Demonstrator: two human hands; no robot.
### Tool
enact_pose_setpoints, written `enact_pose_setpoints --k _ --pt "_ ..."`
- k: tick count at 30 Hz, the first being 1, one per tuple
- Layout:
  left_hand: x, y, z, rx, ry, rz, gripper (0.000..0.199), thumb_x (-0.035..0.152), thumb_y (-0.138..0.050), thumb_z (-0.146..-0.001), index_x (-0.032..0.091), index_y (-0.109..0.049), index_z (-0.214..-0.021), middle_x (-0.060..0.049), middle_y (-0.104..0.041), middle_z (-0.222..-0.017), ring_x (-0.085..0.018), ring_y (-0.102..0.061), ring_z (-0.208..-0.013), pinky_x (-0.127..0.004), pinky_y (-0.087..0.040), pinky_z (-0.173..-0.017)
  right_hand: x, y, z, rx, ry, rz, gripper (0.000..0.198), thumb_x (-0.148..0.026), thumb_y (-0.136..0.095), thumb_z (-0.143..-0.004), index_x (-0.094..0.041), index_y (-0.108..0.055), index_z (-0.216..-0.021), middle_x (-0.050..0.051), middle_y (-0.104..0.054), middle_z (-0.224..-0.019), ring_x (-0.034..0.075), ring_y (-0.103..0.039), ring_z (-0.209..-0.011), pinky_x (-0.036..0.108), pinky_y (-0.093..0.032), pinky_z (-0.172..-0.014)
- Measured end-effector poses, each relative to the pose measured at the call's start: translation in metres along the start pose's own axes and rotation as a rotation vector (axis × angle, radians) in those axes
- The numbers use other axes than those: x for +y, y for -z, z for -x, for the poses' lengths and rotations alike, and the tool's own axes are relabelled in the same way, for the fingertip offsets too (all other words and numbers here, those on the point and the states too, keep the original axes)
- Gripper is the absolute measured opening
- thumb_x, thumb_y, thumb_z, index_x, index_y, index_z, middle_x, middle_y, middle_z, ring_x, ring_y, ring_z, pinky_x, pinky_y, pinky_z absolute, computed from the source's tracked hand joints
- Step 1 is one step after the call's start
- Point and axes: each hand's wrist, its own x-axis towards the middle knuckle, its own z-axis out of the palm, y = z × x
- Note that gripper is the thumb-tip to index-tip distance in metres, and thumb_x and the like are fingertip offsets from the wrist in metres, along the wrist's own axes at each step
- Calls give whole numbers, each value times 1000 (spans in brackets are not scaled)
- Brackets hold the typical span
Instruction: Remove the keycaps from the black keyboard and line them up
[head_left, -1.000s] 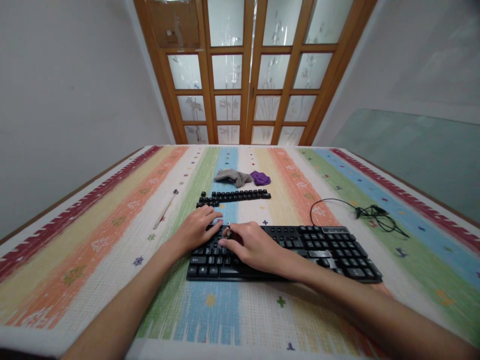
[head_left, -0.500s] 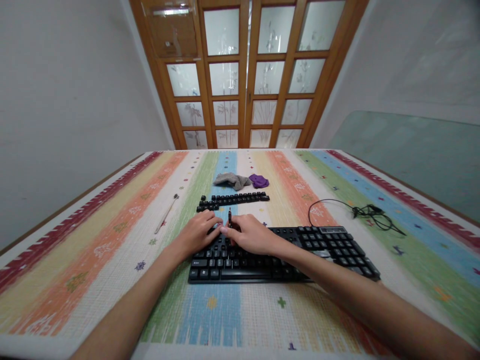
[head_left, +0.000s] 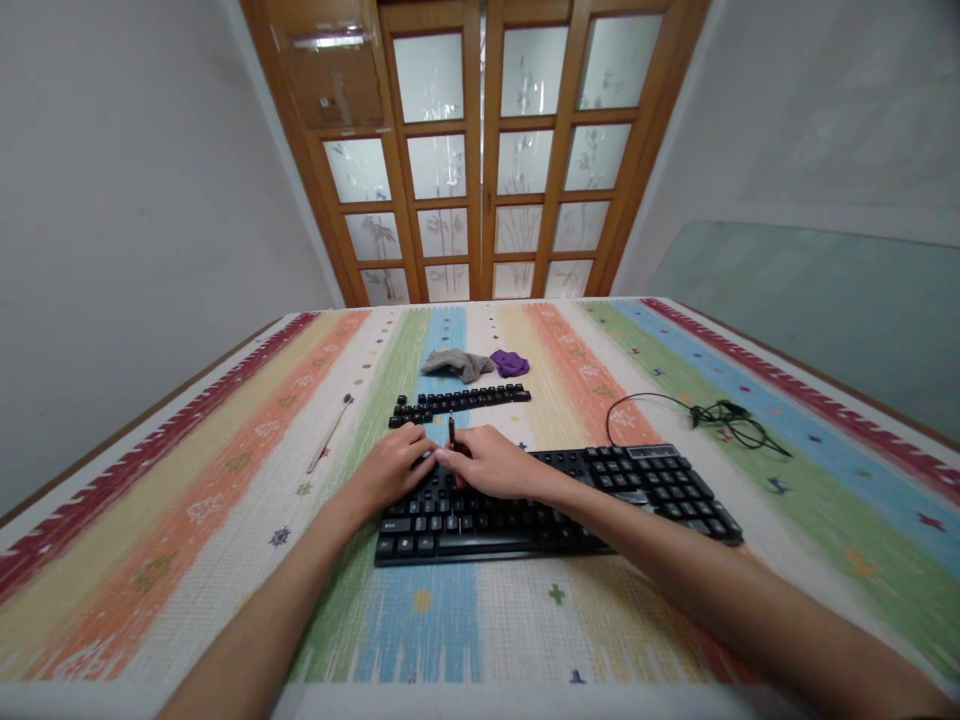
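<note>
View: head camera, facing forward and down;
Right hand [head_left: 491,461]: grasps a slim dark tool [head_left: 452,432], held upright between thumb and fingers over the left part of the black keyboard [head_left: 487,545];
Left hand [head_left: 394,467]: rests at the keyboard's upper left corner, fingers bent, tips touching or nearly touching the right hand; whether it grips anything cannot be told;
Keyboard position: flat on the near half of the striped tabletop [head_left: 525,630];
Loose keycaps [head_left: 480,398]: black, set in rows beyond the keyboard;
Fabric: grey cloth [head_left: 457,365] just beside purple cloth [head_left: 510,364], both behind the keycaps;
Thin brush [head_left: 330,433]: lies slanted, left of the left hand, dark head pointing away;
Black cable [head_left: 727,418]: partly coiled, beyond the keyboard's right end;
Background: wood-framed glass doors [head_left: 442,165].
</note>
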Motion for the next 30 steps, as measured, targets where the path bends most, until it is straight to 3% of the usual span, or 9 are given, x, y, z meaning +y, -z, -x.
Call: enact_pose_setpoints --k 5,8,13,17,22,30 --pt "0 -1 0 5 7 6 25 25 -45 -98 16 -64 -84 -6 -58 -81 -19 -55 -78 -30 -46 -70 8 5 -7 -97 -115 -145 28 -31 -46 -99 -15 -57 -78 0 -61 -58 11 -55 -49 24 -42 -58" --pt "4 3 -1 16 54 107 21 24 -48 -96 17 -65 -86 -6 -59 -83 -19 -56 -81 -31 -48 -73 10 10 -6 -115 -62 -194 27 -33 -46 -99 -15 -57 -81 -1 -61 -59 10 -54 -49 24 -42 -57" --pt "17 17 -3 11 96 336 15 16 -55 -84 18 -66 -95 -4 -63 -90 -18 -59 -85 -32 -49 -79 7 23 -1 -14 33 -156 28 -34 -48 -98 -16 -57 -79 0 -62 -63 12 -56 -56 25 -42 -61" --pt "28 25 -7 -11 129 448 17 26 -62 -85 19 -66 -99 -4 -65 -92 -19 -61 -84 -32 -50 -79 5 35 3 -2 106 -139 27 -32 -47 -98 -16 -57 -79 1 -63 -69 12 -57 -63 26 -43 -65" --pt "34 24 -12 34 162 449 13 32 -66 -87 20 -66 -93 -2 -64 -84 -16 -61 -77 -28 -48 -72 2 46 5 -85 210 -108 23 -28 -47 -99 -16 -58 -82 1 -63 -72 13 -57 -66 26 -44 -66" --pt "32 15 -10 107 145 388 11 26 -67 -88 20 -64 -96 0 -64 -85 -15 -60 -78 -28 -48 -73 2 47 2 -63 207 -33 21 -28 -48 -98 -14 -62 -91 4 -67 -78 15 -60 -72 28 -43 -68"
